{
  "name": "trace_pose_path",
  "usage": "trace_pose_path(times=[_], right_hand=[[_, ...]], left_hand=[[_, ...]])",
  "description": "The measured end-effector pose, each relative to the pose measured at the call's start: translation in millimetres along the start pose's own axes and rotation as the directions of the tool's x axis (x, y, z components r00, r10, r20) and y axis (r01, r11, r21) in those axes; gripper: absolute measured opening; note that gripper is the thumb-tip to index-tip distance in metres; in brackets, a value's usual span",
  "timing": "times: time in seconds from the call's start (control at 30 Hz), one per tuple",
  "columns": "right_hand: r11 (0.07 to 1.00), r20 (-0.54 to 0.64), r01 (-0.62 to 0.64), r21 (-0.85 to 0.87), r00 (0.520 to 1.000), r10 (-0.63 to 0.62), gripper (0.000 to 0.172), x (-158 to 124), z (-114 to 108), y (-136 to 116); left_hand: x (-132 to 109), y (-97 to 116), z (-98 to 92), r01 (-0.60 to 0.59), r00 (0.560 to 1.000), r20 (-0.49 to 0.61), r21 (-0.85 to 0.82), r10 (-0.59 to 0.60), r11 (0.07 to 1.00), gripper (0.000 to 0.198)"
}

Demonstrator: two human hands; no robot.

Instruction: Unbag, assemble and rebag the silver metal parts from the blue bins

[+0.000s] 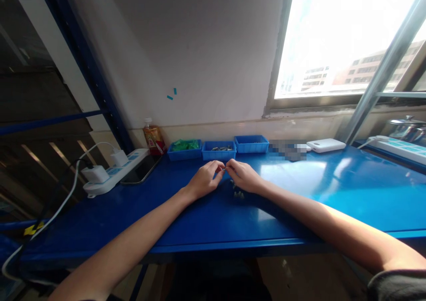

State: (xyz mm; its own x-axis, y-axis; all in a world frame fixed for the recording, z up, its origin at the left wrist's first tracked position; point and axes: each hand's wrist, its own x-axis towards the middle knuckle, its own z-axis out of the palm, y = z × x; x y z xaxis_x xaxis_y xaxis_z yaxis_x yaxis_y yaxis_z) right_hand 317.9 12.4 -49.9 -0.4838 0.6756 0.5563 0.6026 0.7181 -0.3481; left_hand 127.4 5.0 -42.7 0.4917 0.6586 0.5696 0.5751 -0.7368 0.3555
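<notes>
Both of my hands meet over the middle of the blue table, fingertips pinched close together. My left hand and my right hand hold a tiny light-coloured part between them; its kind is too small to make out. Beneath my right hand lie several small pale pieces on the table. Just beyond my hands stands a blue bin with small metallic parts inside.
A blue bin with green plastic and another blue bin flank the middle one. A bottle, phone and power strip are at left. A white box-like device lies at back right.
</notes>
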Motion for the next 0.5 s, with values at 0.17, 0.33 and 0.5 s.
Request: trace_pose_path(times=[0.17,0.33,0.5], right_hand=[[1.000,-0.009,0.017,0.020,1.000,-0.017,0.020,-0.8,0.6,-0.7],[0.997,-0.064,0.081,-0.016,0.995,-0.082,0.011,-1.6,-0.1,-2.6],[0.992,-0.059,0.119,-0.032,0.991,-0.120,0.009,-1.3,-3.5,-6.0]], left_hand=[[1.4,-0.3,-1.0,0.071,0.997,-0.016,-0.083,-0.072,0.994,0.016],[2.1,0.6,-2.9,0.095,0.995,0.051,-0.176,-0.087,0.980,0.021],[0.7,0.1,-2.6,0.126,0.990,0.094,-0.194,-0.110,0.973,0.027]])
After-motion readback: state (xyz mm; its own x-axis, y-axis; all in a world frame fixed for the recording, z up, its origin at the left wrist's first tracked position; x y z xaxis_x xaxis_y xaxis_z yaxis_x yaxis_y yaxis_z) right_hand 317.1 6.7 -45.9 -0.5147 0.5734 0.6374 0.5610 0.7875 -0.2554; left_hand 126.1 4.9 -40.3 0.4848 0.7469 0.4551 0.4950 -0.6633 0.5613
